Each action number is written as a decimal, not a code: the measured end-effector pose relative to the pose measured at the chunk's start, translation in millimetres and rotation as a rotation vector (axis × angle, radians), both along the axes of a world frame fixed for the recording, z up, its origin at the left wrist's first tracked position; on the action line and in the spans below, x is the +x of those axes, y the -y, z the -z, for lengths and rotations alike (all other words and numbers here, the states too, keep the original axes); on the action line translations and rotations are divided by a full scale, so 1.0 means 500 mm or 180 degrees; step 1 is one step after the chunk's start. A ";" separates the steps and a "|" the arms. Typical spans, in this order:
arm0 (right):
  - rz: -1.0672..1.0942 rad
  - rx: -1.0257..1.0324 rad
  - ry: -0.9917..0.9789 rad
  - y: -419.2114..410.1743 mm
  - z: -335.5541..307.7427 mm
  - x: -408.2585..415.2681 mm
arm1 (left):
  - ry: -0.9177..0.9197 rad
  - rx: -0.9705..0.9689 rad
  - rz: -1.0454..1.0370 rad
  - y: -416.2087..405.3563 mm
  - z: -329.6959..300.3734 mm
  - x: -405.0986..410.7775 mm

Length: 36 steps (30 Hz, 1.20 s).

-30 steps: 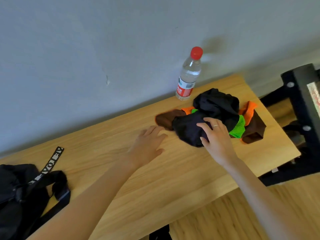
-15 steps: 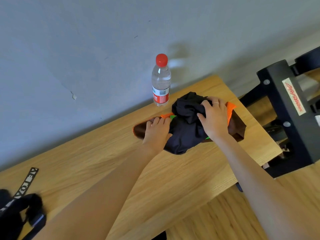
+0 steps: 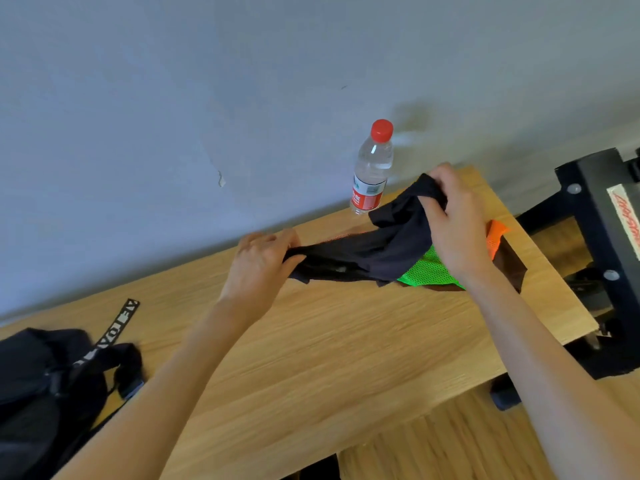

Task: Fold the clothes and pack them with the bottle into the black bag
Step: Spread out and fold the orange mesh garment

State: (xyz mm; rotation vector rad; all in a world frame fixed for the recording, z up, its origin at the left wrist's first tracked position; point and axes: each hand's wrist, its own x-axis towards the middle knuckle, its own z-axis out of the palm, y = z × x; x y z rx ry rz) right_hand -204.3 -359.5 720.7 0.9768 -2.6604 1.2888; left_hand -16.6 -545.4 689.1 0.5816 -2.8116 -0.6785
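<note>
At the far left edge of the wooden table [image 3: 346, 358] lies the black bag [image 3: 41, 382], slumped and partly out of frame, with its lettered strap [image 3: 114, 327] running up and away from it across the wood; it sits well apart from both grips, off to the left of the left forearm. That forearm reaches diagonally up from the lower left, the wrist nearly straight, and the left hand [image 3: 259, 268] is turned with its back toward the camera, fingers curled and pinching one end of the black garment [image 3: 374, 252]. From this grip the dark cloth stretches rightward, pulled fairly taut and lifted off the table. Behind the stretched cloth, between the two grips and nearer the right one, the water bottle [image 3: 372, 171] stands upright against the grey wall [image 3: 242, 98], red cap on, apart from both hands. The right hand [image 3: 457, 220] is raised a little higher than the left, fingers bent over and clutching the other end of the black garment, bunched at the fingertips; its forearm comes in from the lower right corner. Just below and right of this grip, the remaining clothes rest on the table: a bright green mesh piece [image 3: 427, 271], an orange mesh piece [image 3: 497, 233] and a brown garment [image 3: 509, 268] beneath them. Further right stands a black metal frame [image 3: 602, 237].
</note>
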 end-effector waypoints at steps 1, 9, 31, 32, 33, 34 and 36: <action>-0.0091 -0.0082 0.0022 0.015 -0.014 0.015 | 0.0007 0.0028 -0.0076 0.015 -0.016 0.034; -0.0893 -0.0555 0.0259 0.152 -0.065 0.200 | 0.0328 -0.0162 -0.0449 0.109 -0.065 0.329; -0.2547 0.1285 0.0486 0.253 0.148 0.511 | 0.0020 0.1301 -0.0279 0.138 0.052 0.466; -0.2690 0.1327 0.0562 0.269 0.143 0.522 | -0.0044 0.1269 -0.0165 0.145 0.042 0.446; -0.2768 0.1261 0.0676 0.284 0.139 0.531 | -0.0097 0.1222 -0.0053 0.151 0.031 0.428; -0.2735 0.1132 0.0912 0.296 0.127 0.536 | -0.0131 0.1165 0.0028 0.158 0.022 0.411; -0.2544 0.0756 0.1504 0.307 0.108 0.528 | -0.0180 0.1222 -0.0013 0.172 0.009 0.386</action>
